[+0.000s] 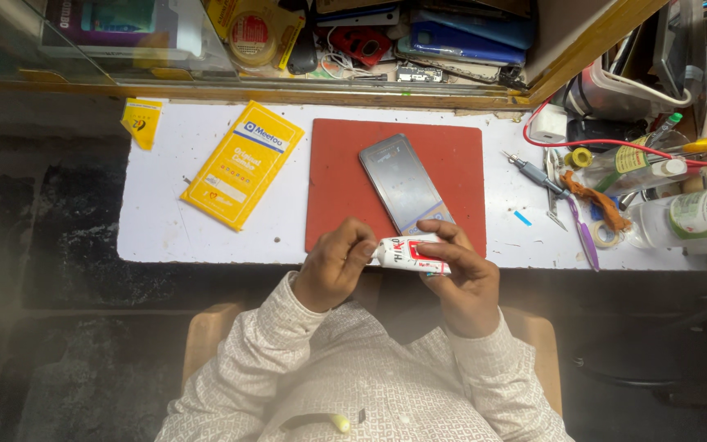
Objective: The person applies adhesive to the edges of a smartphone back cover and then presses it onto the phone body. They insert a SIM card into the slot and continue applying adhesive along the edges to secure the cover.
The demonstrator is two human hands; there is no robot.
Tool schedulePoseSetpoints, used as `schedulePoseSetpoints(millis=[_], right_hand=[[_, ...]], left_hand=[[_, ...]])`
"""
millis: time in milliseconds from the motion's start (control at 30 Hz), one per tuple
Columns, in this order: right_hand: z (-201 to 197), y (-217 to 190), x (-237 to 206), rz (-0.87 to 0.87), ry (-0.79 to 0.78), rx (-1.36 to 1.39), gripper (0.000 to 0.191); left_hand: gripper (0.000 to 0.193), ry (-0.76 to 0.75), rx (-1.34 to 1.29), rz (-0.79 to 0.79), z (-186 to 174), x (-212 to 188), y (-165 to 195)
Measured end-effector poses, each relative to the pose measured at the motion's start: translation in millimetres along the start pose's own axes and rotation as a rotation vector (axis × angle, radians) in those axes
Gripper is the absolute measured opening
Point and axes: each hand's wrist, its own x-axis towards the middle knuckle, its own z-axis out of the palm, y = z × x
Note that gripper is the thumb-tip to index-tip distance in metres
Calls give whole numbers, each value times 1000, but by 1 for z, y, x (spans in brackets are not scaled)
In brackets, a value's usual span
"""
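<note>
Two hands are meeting over the bench's near edge: right hand (466, 282) gripping a white glue tube (413, 254) lying crosswise, left hand (335, 263) fingers pinching its left-pointing tip.

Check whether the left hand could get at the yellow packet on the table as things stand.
Probably yes, once freed: the left hand grips the tip of the small tube, and only bare white table lies between it and the yellow packet.

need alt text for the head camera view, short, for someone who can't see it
Seen from above, a seated person holds a small white and red tube in the right hand, the left hand at its cap end. Beyond lie a phone on a red mat and a yellow packet.
</note>
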Motion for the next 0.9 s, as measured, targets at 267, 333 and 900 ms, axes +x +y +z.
schedulePoseSetpoints(millis=[267, 333, 900], right_hand=[[16, 13, -2, 59, 129, 273, 74], [16, 20, -3, 115, 141, 263, 72], [-43, 41, -11, -138, 196, 444, 23]], left_hand=[[18, 240, 34, 90, 19, 7, 7], [17, 259, 49, 12, 15, 11, 6], [8, 606, 541, -182, -157, 65, -50]])
